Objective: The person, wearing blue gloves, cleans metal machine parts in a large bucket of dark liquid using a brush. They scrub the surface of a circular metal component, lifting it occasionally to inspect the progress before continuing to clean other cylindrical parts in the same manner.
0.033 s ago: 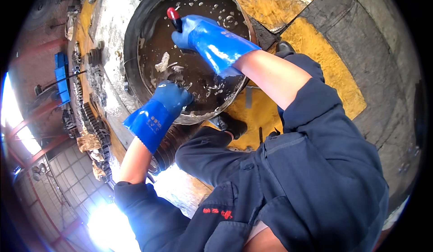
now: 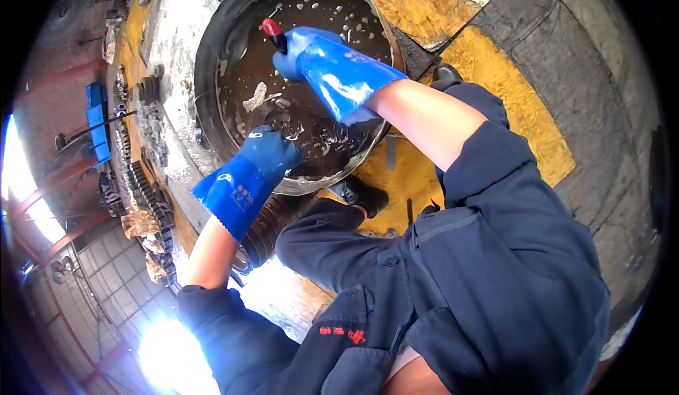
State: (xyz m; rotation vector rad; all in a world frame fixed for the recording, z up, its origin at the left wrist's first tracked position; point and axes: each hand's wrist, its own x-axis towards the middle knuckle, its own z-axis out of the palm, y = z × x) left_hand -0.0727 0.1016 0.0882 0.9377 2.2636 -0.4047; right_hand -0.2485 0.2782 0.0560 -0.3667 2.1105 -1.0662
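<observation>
At the far left of the frame a blue panel (image 2: 97,123) stands upright, with a dark chain (image 2: 147,191) lying to its right. The tub (image 2: 205,87), holding dark liquid (image 2: 322,105), fills the upper centre; a pale scrap (image 2: 254,96) floats in its left half. Below that, the gloved left hand (image 2: 267,151) reaches over the tub's lower rim, fingers curled; whether they clamp anything I cannot tell. At upper centre the gloved right hand (image 2: 297,52) is closed around a red-and-black handle (image 2: 271,28), above the liquid. A yellow mat (image 2: 495,98) lies at upper right.
</observation>
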